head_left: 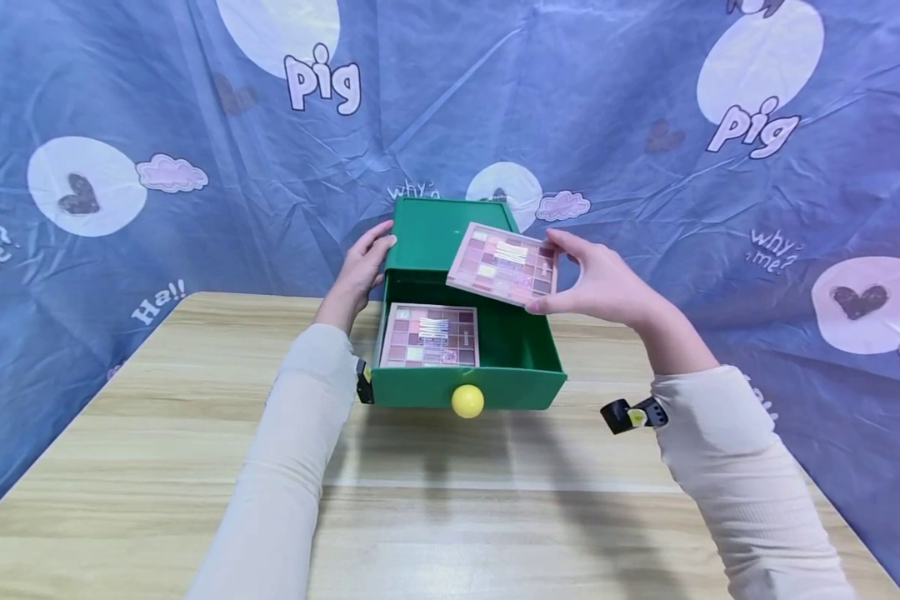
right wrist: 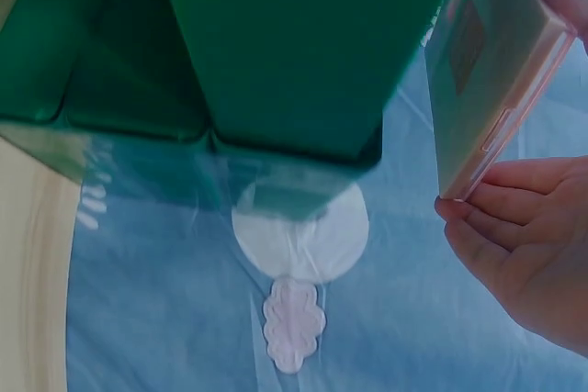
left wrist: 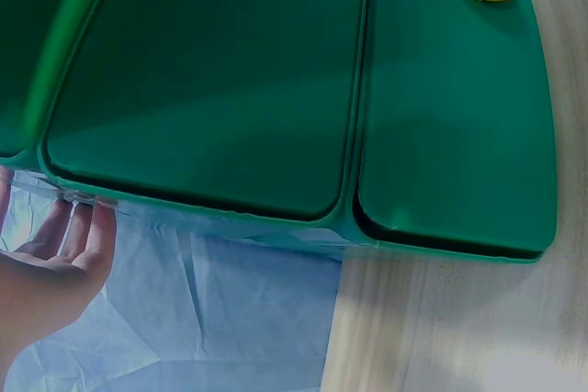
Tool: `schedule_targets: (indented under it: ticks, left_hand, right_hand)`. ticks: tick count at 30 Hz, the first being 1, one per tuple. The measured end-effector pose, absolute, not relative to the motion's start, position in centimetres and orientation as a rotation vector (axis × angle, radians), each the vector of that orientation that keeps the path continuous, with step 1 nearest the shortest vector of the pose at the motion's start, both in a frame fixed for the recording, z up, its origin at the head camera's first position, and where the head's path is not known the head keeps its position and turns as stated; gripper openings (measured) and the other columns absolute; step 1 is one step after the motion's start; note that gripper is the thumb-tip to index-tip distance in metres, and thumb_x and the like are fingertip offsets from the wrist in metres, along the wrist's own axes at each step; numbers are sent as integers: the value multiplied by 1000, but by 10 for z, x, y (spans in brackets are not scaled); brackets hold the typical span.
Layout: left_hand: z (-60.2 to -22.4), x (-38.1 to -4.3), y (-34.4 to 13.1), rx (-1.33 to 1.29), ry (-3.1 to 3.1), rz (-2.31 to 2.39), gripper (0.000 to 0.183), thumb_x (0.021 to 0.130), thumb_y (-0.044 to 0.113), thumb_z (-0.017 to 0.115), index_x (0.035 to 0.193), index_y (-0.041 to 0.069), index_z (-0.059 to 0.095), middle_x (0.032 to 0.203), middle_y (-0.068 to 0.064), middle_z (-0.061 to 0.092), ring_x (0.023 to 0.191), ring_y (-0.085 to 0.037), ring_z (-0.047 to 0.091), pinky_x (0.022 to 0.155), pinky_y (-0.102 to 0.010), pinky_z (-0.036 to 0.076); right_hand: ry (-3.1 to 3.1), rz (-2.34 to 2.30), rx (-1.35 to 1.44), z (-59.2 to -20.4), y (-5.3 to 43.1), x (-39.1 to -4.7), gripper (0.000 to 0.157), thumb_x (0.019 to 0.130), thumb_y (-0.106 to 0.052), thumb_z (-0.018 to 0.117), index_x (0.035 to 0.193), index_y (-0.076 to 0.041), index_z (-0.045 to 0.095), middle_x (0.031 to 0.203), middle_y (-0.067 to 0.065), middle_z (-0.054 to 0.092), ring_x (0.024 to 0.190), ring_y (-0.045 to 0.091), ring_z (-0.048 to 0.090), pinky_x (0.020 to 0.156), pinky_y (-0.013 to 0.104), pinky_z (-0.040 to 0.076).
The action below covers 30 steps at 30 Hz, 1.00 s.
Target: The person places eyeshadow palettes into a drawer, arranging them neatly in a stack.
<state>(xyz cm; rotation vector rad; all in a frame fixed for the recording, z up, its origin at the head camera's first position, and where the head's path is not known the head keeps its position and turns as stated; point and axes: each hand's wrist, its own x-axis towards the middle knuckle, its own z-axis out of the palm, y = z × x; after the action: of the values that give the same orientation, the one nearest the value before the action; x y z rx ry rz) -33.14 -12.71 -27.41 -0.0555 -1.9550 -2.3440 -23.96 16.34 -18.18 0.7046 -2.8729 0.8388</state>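
A green drawer cabinet (head_left: 450,218) has its top drawer (head_left: 521,387) pulled out, with a round yellow knob (head_left: 467,401) on the front. Inside the drawer's left half lies a pink eyeshadow palette (head_left: 431,337), its pans showing through the lid. My right hand (head_left: 603,279) pinches a second eyeshadow palette (head_left: 504,263) at its right edge, tilted above the drawer. The right wrist view shows that palette (right wrist: 491,71) from its underside and edge, between thumb and fingers. With its fingers extended, my left hand (head_left: 362,265) touches the cabinet's upper left side.
The cabinet stands on a light wooden table (head_left: 435,517). Further drawer fronts (left wrist: 211,89) show below the pulled-out one in the wrist views. Behind hangs a blue printed cloth (head_left: 450,100). Both wrists wear small black cameras, one at the right cuff (head_left: 633,415).
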Motion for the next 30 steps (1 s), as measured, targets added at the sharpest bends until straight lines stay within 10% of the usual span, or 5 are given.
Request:
schedule_targets:
  ticks: [30]
  left_hand:
    - [-274, -332, -127, -51, -1958, -2336, 41, 84, 25, 53, 125, 23, 47, 117, -3, 48, 99, -18, 46, 85, -41, 34]
  right_hand:
    - [-2903, 810, 943, -211, 120, -225, 98, 57, -40, 76, 135, -6, 27, 131, 8, 35, 114, 21, 34, 90, 40, 30]
